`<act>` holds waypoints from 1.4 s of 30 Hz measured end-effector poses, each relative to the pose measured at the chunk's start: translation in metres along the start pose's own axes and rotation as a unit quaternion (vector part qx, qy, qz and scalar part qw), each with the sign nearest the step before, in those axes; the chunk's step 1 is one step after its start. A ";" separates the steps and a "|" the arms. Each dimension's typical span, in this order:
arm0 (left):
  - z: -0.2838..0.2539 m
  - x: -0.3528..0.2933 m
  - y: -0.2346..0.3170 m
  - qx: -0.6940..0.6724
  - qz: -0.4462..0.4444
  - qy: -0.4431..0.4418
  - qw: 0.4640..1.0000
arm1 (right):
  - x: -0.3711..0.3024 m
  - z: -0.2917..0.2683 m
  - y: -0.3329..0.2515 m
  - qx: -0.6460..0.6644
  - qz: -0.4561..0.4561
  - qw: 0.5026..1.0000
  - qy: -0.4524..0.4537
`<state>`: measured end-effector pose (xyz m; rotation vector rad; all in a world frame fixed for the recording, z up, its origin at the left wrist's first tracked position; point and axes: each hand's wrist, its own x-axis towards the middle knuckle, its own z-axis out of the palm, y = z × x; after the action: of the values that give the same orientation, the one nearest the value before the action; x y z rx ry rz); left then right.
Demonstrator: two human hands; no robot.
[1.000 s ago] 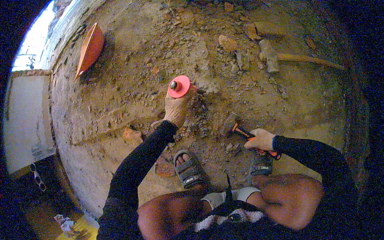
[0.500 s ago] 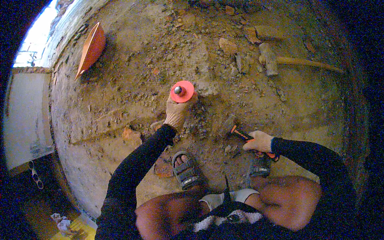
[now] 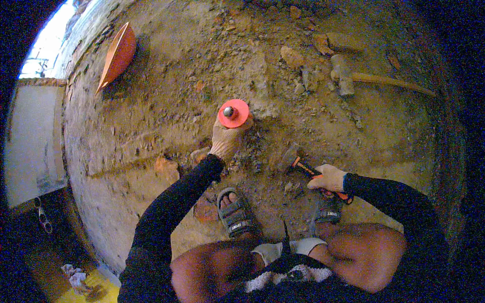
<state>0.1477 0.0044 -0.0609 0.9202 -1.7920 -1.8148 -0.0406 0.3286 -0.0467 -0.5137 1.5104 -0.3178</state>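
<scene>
Gloved in a pale knit, my left hand (image 3: 226, 139) is closed around a chisel (image 3: 229, 112) with a round red hand guard. The chisel stands roughly upright over the rubble, its metal striking end facing up; its tip is hidden beneath the guard and hand. Lower right, my right hand (image 3: 329, 178), also gloved, grips a hammer (image 3: 305, 166) by its black and orange handle. The hammer's head is dim against the dirt and hard to make out. It lies apart from the chisel, low near my right foot.
An orange basin (image 3: 117, 58) sits at far left. A sledgehammer (image 3: 345, 76) with a wooden handle lies at far right, among stones (image 3: 292, 56). My sandalled feet (image 3: 235, 212) are close to the hands. A pale low wall (image 3: 35, 141) stands at left.
The view has shifted slightly, with the ground and tools a little displaced in the picture. Both hands keep their grips, and the chisel and hammer stay nearly where they were.
</scene>
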 end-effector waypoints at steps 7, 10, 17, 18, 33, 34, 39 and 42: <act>0.001 -0.003 0.004 0.023 0.009 0.014 1.000 | -0.003 0.002 -0.006 0.027 0.032 0.999 -0.008; 0.001 -0.004 0.004 0.049 0.006 0.017 0.999 | -0.003 0.001 -0.006 -0.008 0.002 1.000 0.003; -0.001 0.002 -0.003 0.009 -0.017 0.005 1.000 | 0.000 0.001 -0.002 -0.033 -0.027 0.999 0.020; 0.000 0.002 -0.004 0.004 -0.022 0.007 1.000 | 0.000 0.001 -0.002 -0.046 -0.050 0.997 0.032; 0.002 -0.001 -0.021 -0.300 -0.121 0.158 0.933 | -0.003 0.006 -0.013 0.027 0.041 0.999 0.001; 0.002 -0.004 -0.023 -0.307 -0.123 0.162 0.930 | -0.003 0.006 -0.013 0.025 0.037 0.999 0.002; -0.001 -0.002 -0.022 -0.255 -0.120 0.170 0.944 | 0.001 0.005 -0.010 -0.003 0.043 0.999 0.012; -0.004 0.015 -0.010 -0.332 -0.118 0.139 0.925 | 0.002 0.005 -0.007 0.003 0.045 0.999 0.010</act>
<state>0.1417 -0.0078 -0.0726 1.0585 -0.8183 -2.0987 -0.0345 0.3221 -0.0446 -0.4363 1.5467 -0.2580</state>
